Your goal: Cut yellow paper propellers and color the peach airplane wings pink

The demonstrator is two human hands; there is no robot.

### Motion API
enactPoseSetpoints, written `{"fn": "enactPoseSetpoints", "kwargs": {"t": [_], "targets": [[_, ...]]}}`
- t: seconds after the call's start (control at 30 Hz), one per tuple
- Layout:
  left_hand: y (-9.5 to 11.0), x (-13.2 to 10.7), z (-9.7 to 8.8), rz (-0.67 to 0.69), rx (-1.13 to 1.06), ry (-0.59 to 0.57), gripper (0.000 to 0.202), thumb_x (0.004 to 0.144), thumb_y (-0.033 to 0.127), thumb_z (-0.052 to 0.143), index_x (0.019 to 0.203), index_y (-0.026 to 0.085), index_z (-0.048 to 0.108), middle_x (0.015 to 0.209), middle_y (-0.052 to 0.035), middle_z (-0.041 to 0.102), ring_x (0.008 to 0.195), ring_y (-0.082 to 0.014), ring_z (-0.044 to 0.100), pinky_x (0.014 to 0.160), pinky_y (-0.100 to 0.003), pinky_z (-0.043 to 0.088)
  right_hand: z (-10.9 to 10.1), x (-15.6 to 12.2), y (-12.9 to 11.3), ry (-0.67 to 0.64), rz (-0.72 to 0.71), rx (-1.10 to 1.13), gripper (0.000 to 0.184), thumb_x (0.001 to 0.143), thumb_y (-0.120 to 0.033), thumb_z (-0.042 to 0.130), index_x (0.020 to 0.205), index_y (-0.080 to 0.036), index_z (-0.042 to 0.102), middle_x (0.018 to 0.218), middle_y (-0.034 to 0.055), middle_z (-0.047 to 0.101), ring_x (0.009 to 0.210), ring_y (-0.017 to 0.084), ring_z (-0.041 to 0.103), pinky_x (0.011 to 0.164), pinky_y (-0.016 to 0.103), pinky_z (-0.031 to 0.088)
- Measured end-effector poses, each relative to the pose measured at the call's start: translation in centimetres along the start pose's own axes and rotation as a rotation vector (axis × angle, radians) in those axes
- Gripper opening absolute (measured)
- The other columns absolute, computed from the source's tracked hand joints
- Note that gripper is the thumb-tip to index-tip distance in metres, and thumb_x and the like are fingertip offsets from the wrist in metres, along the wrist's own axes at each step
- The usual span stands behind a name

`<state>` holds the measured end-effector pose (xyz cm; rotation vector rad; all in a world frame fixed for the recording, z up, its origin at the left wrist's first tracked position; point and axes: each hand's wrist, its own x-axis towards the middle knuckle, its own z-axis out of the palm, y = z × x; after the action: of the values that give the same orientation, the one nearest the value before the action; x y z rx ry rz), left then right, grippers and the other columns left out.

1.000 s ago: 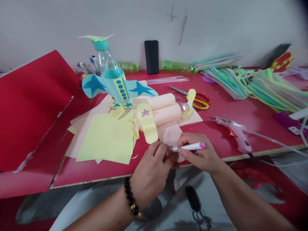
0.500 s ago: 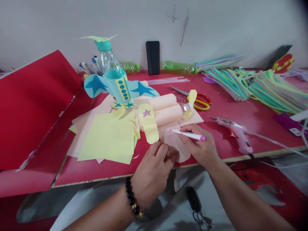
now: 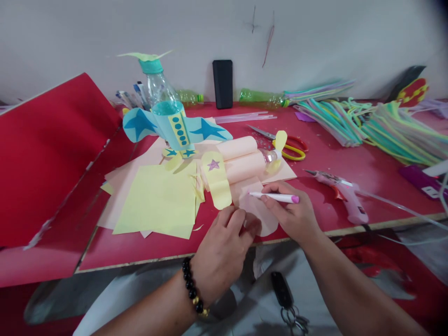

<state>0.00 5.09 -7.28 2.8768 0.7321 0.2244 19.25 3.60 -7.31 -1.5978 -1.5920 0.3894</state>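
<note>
My right hand [image 3: 289, 212] is shut on a white marker with a pink cap [image 3: 275, 197], its tip on a pale pink paper cut-out [image 3: 259, 215]. My left hand [image 3: 224, 252] holds the cut-out's near edge, with a black and gold bead bracelet [image 3: 192, 285] at the wrist. Just beyond lies a bottle plane with peach paper tubes [image 3: 241, 161] and a yellow wing bearing a purple star [image 3: 215, 179]. Further left stands a blue-winged bottle plane [image 3: 168, 121], beside loose yellow paper sheets [image 3: 154, 200].
The red table [image 3: 168, 249] holds red-handled scissors [image 3: 292, 147], a pink glue gun [image 3: 345, 198] with its cord, and several bundles of coloured straws [image 3: 395, 133]. A red board [image 3: 52, 149] leans at left. A black phone [image 3: 222, 84] stands against the wall. Keys [image 3: 283, 291] lie below the table edge.
My right hand has moved away from me and the marker has shifted up the cut-out, its tip now further up. My left hand has barely moved.
</note>
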Motion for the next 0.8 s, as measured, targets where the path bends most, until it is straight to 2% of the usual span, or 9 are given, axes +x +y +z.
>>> {"fn": "enactPoseSetpoints", "kwargs": {"t": [0.13, 0.33, 0.47, 0.67, 0.8], "targets": [[0.04, 0.0, 0.01, 0.002, 0.001, -0.009, 0.025, 0.092, 0.017, 0.046, 0.116, 0.015, 0.054, 0.115, -0.0071, 0.052, 0.114, -0.024, 0.044, 0.107, -0.039, 0.037, -0.03, 0.0, 0.03, 0.016, 0.006, -0.002, 0.008, 0.086, -0.026, 0.059, 0.086, -0.019, 0.062, 0.075, 0.0002, 0.064, 0.066, 0.014, 0.057, 0.059, 0.024, 0.041], [-0.03, -0.02, -0.01, 0.008, -0.023, -0.032, 0.03, 0.09, 0.014, 0.047, 0.12, 0.016, 0.052, 0.118, -0.0068, 0.052, 0.112, -0.0232, 0.044, 0.105, -0.037, 0.038, -0.34, -0.28, -0.21, -0.091, 0.025, 0.1, 0.007, 0.084, -0.023, 0.058, 0.078, -0.019, 0.061, 0.067, -0.0008, 0.06, 0.059, 0.012, 0.052, 0.052, 0.024, 0.038], [-0.03, -0.06, 0.01, 0.001, -0.031, -0.022, 0.03, 0.091, 0.014, 0.046, 0.121, 0.016, 0.052, 0.118, -0.0077, 0.051, 0.114, -0.0242, 0.043, 0.106, -0.039, 0.037, -0.3, -0.22, -0.29, -0.007, 0.012, 0.036, 0.006, 0.084, -0.023, 0.059, 0.08, -0.018, 0.061, 0.068, -0.0007, 0.06, 0.06, 0.013, 0.053, 0.054, 0.025, 0.038], [-0.01, -0.04, 0.02, -0.03, -0.062, -0.05, 0.033, 0.09, 0.014, 0.047, 0.122, 0.018, 0.051, 0.118, -0.0075, 0.051, 0.114, -0.0239, 0.044, 0.105, -0.039, 0.038, -0.68, -0.49, -0.55, -0.185, -0.034, 0.16, 0.008, 0.083, -0.021, 0.058, 0.076, -0.018, 0.061, 0.064, -0.0017, 0.058, 0.054, 0.011, 0.049, 0.049, 0.023, 0.036], [0.0, -0.09, 0.07, -0.02, -0.057, -0.042, 0.032, 0.09, 0.014, 0.047, 0.122, 0.016, 0.051, 0.118, -0.0077, 0.051, 0.114, -0.0234, 0.044, 0.107, -0.038, 0.037, -0.75, -0.59, -0.53, -0.073, -0.014, 0.096, 0.006, 0.083, -0.02, 0.058, 0.079, -0.017, 0.061, 0.066, -0.001, 0.06, 0.056, 0.011, 0.05, 0.05, 0.024, 0.036]]}}
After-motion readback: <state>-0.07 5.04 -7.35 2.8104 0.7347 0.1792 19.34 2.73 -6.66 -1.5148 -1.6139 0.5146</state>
